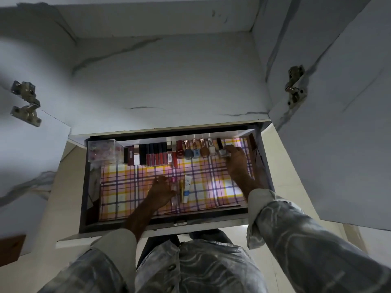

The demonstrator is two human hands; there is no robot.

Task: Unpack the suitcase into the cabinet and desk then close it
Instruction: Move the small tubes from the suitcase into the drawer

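Cosmetics line the drawer (263,166) back edge; right hand (236,160) grips the silver bottle (222,152), left hand (160,190) seemingly holds tubes (184,188); suitcase unseen.

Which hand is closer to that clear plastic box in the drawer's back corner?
Left. The left hand rests mid-drawer holding small tubes, diagonally in front of the clear plastic box. The right hand is across the drawer, at the silver nail polish bottle.

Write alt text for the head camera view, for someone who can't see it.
Seen from above, a person's right hand sets a silver nail polish bottle at the end of a row of cosmetics along the back of an open drawer lined with plaid paper. The left hand holds several small tubes mid-drawer. Open white cabinet doors flank the scene.
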